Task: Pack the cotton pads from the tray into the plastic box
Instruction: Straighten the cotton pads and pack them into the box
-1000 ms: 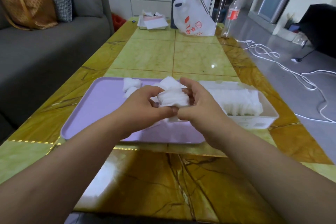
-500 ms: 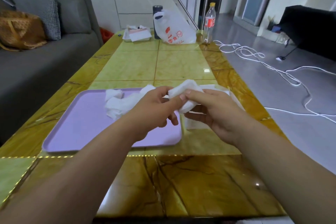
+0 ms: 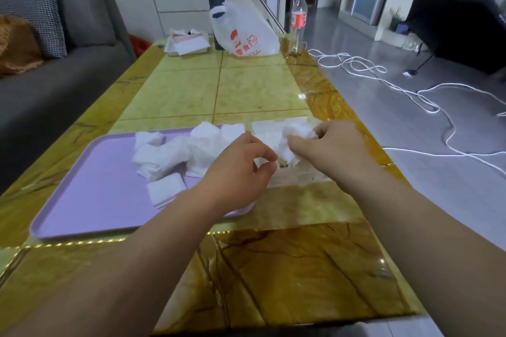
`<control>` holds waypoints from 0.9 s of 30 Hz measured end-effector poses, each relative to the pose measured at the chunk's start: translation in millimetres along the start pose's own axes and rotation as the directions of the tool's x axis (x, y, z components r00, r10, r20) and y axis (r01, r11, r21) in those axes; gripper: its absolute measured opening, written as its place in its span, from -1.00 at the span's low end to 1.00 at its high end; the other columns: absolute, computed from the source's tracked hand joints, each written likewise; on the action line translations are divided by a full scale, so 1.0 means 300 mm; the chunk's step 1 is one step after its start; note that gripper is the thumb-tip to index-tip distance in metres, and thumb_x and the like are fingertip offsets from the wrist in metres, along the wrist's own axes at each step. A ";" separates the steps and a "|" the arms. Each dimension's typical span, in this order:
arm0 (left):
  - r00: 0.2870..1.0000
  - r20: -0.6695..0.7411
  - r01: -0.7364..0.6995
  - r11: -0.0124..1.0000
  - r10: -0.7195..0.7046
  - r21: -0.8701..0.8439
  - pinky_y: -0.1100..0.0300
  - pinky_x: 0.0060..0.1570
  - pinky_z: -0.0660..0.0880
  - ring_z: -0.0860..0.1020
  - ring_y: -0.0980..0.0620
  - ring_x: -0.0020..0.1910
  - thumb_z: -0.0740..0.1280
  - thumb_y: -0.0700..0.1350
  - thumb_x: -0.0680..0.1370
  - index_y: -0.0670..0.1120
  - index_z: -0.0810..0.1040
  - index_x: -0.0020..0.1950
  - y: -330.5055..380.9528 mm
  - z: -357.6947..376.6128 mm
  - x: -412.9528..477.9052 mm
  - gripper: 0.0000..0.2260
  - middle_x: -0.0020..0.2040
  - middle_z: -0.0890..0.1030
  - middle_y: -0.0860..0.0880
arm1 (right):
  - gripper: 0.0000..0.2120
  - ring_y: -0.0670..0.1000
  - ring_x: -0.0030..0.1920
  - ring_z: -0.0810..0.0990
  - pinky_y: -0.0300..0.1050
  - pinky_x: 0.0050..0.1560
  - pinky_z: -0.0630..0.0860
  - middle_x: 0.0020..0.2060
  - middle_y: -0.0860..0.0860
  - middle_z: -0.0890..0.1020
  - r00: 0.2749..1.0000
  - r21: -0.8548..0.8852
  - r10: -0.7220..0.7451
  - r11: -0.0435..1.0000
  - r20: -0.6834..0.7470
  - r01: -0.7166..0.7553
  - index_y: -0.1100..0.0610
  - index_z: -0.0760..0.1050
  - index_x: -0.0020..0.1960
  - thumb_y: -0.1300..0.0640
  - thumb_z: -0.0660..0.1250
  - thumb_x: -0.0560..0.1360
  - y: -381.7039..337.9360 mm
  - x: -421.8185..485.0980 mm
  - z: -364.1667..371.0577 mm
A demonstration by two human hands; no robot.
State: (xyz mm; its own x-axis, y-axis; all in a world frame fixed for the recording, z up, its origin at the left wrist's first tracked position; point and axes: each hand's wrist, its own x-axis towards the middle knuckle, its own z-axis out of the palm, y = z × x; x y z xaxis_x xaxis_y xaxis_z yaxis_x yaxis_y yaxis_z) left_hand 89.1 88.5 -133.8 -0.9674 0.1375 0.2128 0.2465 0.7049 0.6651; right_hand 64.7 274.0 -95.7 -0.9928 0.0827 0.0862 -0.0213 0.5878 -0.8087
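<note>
Some cotton pads (image 3: 299, 131), pinched in right fingers (image 3: 304, 145)

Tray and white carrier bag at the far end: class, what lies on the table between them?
Nothing: in the head view, the table between the purple tray and the white carrier bag is bare yellow-green tile.

There is one tray (image 3: 82, 200), one plastic box (image 3: 298, 176), one left hand (image 3: 238, 167) and one right hand (image 3: 328, 145). The cotton pads (image 3: 169, 156) overlap too much to count. One bottle (image 3: 298, 19) and one bag (image 3: 243, 33) stand behind.
</note>
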 end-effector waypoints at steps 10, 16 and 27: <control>0.999 0.002 0.041 0.997 -0.041 -0.061 0.26 -0.01 0.52 0.59 0.17 -0.17 0.41 0.00 0.58 0.06 0.69 0.08 -0.006 -0.001 -0.001 -0.89 0.09 0.51 0.18 | -0.64 0.04 -0.27 0.50 -0.12 -0.31 0.30 -0.34 -0.08 0.45 0.999 -0.323 0.033 0.946 0.028 -0.022 -0.01 0.33 -0.32 -0.07 0.51 0.35 0.030 0.065 0.093; 0.999 -0.011 0.041 0.995 -0.043 -0.090 0.25 -0.02 0.52 0.58 0.18 -0.19 0.43 -0.02 0.57 0.06 0.70 0.04 -0.009 0.006 -0.002 -0.91 0.08 0.51 0.17 | -0.56 0.05 -0.32 0.45 -0.12 -0.36 0.25 -0.41 -0.08 0.39 0.994 -0.403 0.024 0.915 0.104 0.020 0.00 0.28 -0.36 -0.17 0.50 0.36 0.019 0.066 0.082; 0.999 -0.024 0.028 0.999 -0.029 -0.040 0.24 0.00 0.48 0.58 0.16 -0.11 0.36 -0.10 0.61 0.04 0.72 0.04 -0.022 0.004 0.013 -0.86 0.06 0.53 0.16 | -0.57 0.06 -0.31 0.63 -0.06 -0.25 0.54 -0.44 0.02 0.62 0.990 -0.407 -0.042 0.908 0.137 0.095 0.15 0.50 -0.39 -0.14 0.37 0.50 0.009 0.029 0.088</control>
State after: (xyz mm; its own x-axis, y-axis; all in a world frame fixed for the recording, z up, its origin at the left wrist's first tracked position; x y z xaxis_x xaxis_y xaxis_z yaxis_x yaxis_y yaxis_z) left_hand 83.7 85.4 -138.2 -0.9724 0.1003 0.2108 0.2216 0.6801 0.6988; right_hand 52.9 255.1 -112.4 -0.9978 -0.0533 0.0393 -0.0657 0.8695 -0.4895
